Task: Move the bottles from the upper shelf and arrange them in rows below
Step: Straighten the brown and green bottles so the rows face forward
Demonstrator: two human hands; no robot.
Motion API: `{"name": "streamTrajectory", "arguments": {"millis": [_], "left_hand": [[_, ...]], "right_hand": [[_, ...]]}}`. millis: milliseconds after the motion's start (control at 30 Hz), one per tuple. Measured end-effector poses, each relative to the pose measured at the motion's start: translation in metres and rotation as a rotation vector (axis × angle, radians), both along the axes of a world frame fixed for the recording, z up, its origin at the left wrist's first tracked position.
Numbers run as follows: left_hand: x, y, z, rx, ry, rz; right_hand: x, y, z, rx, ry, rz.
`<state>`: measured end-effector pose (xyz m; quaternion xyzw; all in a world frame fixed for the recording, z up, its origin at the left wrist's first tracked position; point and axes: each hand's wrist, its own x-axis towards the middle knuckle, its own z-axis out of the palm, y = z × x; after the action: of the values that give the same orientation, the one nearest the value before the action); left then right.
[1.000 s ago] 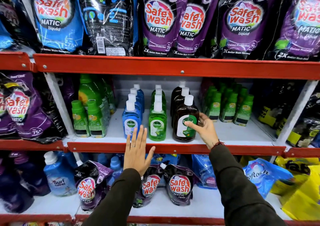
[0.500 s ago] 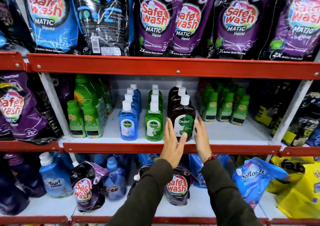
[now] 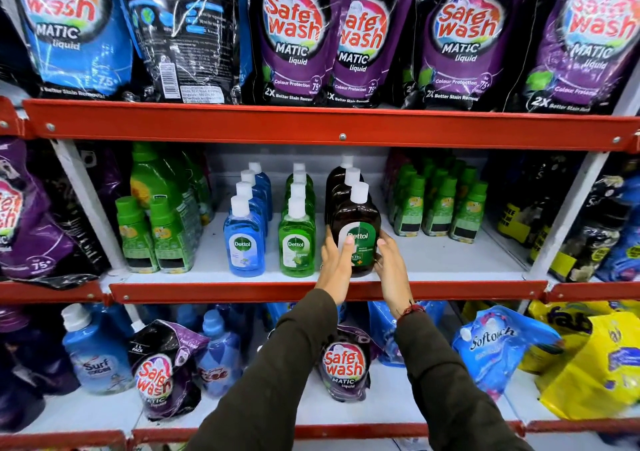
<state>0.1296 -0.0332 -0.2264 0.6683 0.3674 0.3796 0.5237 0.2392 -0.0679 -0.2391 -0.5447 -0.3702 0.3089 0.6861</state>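
Middle shelf, left to right: blue Dettol row, green Dettol row, brown Dettol row, each running front to back. Judged nearly done; only squaring the brown front bottle seems left (nothing loose visible elsewhere). Left hand and right hand flank that bottle, fingers extended and pressed to its sides, not wrapped round. Shelf surface white, red front lip, bare patch right of the brown row. Shop aisle: detergent pouches above, more pouches below.
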Motion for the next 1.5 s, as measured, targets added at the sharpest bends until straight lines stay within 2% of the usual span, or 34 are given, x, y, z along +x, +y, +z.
{"name": "streamTrajectory", "arguments": {"millis": [233, 367, 467, 567, 700, 867, 1167, 1433, 1500], "left_hand": [[-0.002, -0.003, -0.009, 0.070, -0.036, -0.002], [-0.025, -0.015, -0.025, 0.355, -0.136, 0.160], [-0.046, -0.014, -0.030, 0.512, -0.178, 0.375], [-0.061, -0.004, -0.023, 0.420, -0.262, 0.467], [-0.077, 0.016, -0.015, 0.163, -0.303, 0.313], [-0.088, 0.028, -0.010, 0.073, -0.244, 0.179], [-0.098, 0.031, -0.014, 0.130, -0.226, 0.130], [-0.099, 0.025, -0.013, 0.149, -0.167, 0.124], [-0.102, 0.020, -0.018, 0.214, -0.181, 0.171]], "right_hand": [[-0.010, -0.007, 0.001, -0.004, -0.098, -0.063], [-0.036, -0.016, -0.003, 0.144, -0.305, -0.299], [-0.064, -0.016, 0.001, 0.231, -0.344, -0.229], [-0.089, -0.007, 0.003, 0.174, -0.270, -0.002], [-0.105, 0.013, -0.001, 0.020, -0.177, 0.138], [-0.108, 0.026, -0.005, -0.035, -0.134, 0.215], [-0.110, 0.023, 0.003, 0.003, -0.114, 0.171], [-0.118, 0.016, 0.006, -0.024, -0.194, 0.103], [-0.124, 0.012, 0.004, -0.022, -0.227, 0.036]]}}
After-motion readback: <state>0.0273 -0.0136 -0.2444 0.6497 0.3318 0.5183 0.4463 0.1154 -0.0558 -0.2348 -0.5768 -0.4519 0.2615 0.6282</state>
